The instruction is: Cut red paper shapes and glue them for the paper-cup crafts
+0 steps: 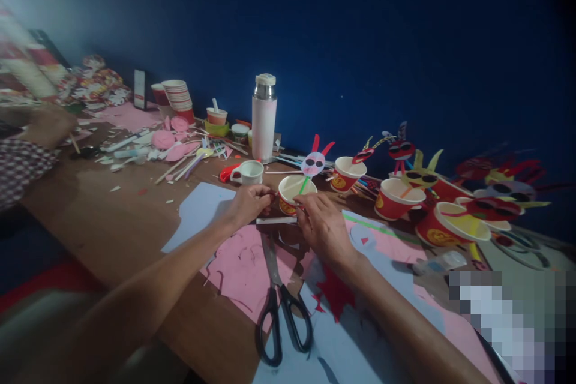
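A red and white paper cup [288, 185] stands between my two hands. A pale round face cutout [314, 164] with red ears and dark eyes rises from it on a green stem. My left hand [252, 203] is closed by the cup's left side; what its pinched fingertips hold is unclear. Bent fingers of my right hand [324, 225] press on the cup's front right side. Below them, black-handled scissors [275, 288] lie partly open on pink paper [236, 267]. A white strip [276, 221] lies just in front of the cup.
Decorated paper cups [398, 207] line the right side. Behind are a white mug [249, 173], a flask [264, 126] and stacked cups [177, 96]. Pink scraps and sticks [177, 147] litter the left. A co-worker's hand [49, 126] is at far left. Blue wall behind.
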Available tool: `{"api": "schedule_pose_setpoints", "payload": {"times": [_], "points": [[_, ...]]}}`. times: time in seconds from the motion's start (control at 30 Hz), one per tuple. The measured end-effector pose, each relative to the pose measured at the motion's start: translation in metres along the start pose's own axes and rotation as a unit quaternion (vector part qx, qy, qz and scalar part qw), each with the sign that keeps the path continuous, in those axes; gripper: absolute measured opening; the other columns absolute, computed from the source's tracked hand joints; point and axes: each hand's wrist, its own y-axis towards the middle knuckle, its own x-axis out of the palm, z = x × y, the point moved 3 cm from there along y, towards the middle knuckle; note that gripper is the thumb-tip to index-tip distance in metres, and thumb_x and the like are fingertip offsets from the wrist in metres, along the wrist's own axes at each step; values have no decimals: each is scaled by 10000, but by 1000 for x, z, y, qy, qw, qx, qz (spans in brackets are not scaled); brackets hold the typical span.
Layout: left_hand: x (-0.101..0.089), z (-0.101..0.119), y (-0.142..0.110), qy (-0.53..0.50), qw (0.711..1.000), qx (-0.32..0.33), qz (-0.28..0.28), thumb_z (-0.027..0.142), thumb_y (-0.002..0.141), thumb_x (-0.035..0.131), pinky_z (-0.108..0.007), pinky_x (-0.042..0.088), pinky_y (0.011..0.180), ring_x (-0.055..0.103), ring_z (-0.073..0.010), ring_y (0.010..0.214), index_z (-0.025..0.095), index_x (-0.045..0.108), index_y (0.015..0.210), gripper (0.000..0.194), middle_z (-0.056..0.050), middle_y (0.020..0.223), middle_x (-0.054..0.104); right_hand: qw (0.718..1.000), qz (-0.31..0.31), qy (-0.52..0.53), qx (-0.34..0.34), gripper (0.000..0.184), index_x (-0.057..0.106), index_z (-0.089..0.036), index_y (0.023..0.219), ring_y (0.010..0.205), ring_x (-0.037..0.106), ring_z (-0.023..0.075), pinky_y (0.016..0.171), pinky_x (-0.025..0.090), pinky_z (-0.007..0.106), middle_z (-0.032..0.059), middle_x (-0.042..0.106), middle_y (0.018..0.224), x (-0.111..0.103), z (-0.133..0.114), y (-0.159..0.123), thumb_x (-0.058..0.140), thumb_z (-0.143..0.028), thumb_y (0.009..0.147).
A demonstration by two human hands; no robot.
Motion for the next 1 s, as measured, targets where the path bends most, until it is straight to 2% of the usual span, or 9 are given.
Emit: {"api": "schedule_pose_setpoints", "payload": {"times": [0.37,0.73,1.0], "points": [[4,9,-5,-19,1000,-13,3,209,693,605,-183,437,455,520,-77,439,133,668,856,191,41,554,600,1000,1,3,-2,188,581,-130,1010,880,559,249,759,478,367,111,652,898,0,1,0,480,-101,854],[-1,5,-1,-52,998,-19,3,113,736,492,-191,459,460,572,-94,453,129,680,895,246,26,565,623,1000,-5,5,-2,196,581,-124,1023,894,555,248,774,475,367,113,650,919,0,1,-1,477,-105,859],[-3,2,0,-50,998,-29,8,105,717,500,-195,470,450,569,-105,448,114,673,893,247,24,503,603,1000,-4,1,-1,192,581,-130,1022,897,557,248,773,474,367,113,654,909,0,1,-1,470,-115,866]]}}
